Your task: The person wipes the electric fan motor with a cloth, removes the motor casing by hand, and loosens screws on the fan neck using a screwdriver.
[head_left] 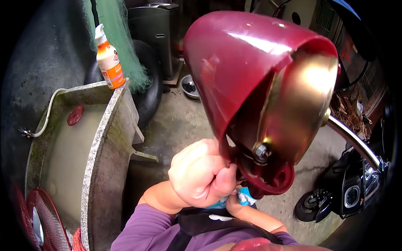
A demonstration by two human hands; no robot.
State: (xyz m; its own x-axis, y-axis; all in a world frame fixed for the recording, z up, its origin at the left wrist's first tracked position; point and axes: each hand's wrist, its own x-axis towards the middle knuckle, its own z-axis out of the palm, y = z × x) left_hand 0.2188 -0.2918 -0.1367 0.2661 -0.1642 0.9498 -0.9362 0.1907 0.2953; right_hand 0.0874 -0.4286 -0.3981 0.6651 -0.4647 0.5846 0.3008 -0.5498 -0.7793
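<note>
One view, from the head: the left hand (200, 170) is curled, thumb and fingers pinching the lower rim of a glossy maroon housing (234, 58), which is up in the air, right of the concrete basin (99, 134), with a gold-coloured metal cover (301, 100) in its open end. The right hand (233, 206), partly hidden beneath, is at a blue-and-white cloth (246, 195); its grip I cannot tell. A pump bottle (110, 62) stands on the basin's far right corner; a red piece (76, 115) lies in its cloudy water, near the far edge.
</note>
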